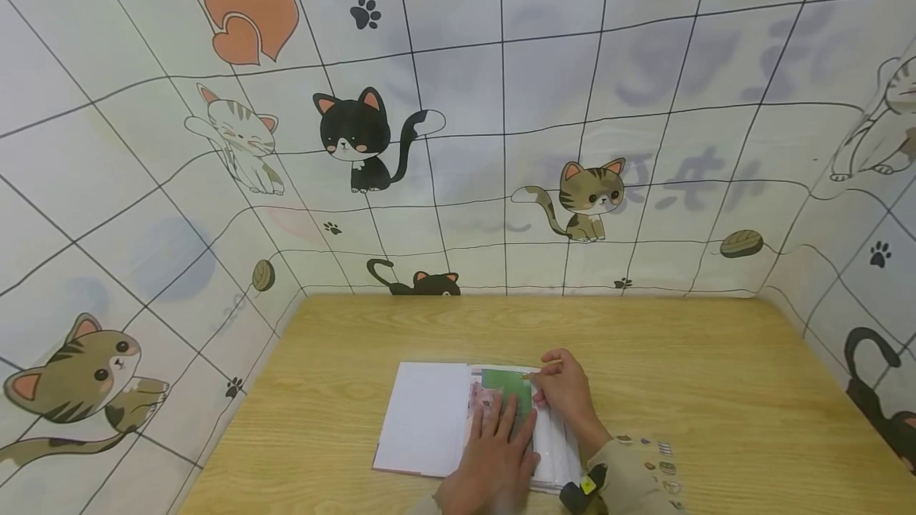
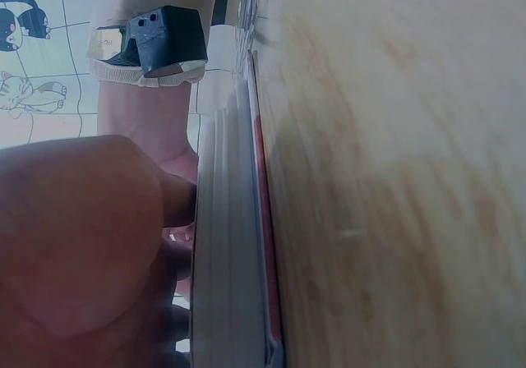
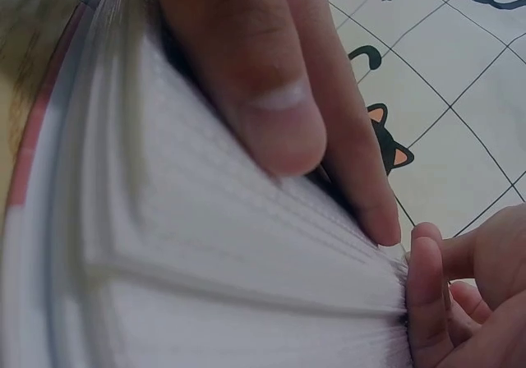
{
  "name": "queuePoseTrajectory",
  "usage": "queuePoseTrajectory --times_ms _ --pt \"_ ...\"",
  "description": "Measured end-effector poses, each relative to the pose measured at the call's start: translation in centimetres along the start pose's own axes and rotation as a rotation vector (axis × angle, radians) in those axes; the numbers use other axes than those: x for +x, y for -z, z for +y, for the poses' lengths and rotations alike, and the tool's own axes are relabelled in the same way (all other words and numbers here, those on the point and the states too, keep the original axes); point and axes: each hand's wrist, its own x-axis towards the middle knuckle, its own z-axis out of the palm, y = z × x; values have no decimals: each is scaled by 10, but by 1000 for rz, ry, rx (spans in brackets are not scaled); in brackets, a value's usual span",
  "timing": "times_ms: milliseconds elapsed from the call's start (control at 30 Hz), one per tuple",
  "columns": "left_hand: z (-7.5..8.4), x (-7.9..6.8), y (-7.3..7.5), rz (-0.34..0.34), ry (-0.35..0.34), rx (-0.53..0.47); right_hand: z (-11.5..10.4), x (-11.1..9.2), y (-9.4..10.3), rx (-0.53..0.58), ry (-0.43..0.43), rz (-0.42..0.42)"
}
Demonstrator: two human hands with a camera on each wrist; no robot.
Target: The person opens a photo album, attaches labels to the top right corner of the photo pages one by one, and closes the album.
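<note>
An open album lies on the table, its left side plain white. The right side shows a page with a green and pink picture. My left hand rests on this page, fingers spread and straight. In the right wrist view, the left thumb lies over the fanned white pages. At the upper right of the picture, my right hand has its fingers bent and pinches the page edge. In the left wrist view, the page stack stands above a reddish cover edge.
The wooden table extends around the album. Behind it and at both sides stand white walls with grid lines and cartoon cats. A dark wrist camera sits on the right sleeve.
</note>
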Motion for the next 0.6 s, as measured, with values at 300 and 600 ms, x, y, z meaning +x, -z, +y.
queuePoseTrajectory --times_ms 300,600 --pt "1 2 -3 26 -7 8 -1 -1 5 7 11 -16" --pt "-2 6 -2 34 14 -122 -6 -11 21 -29 54 -53"
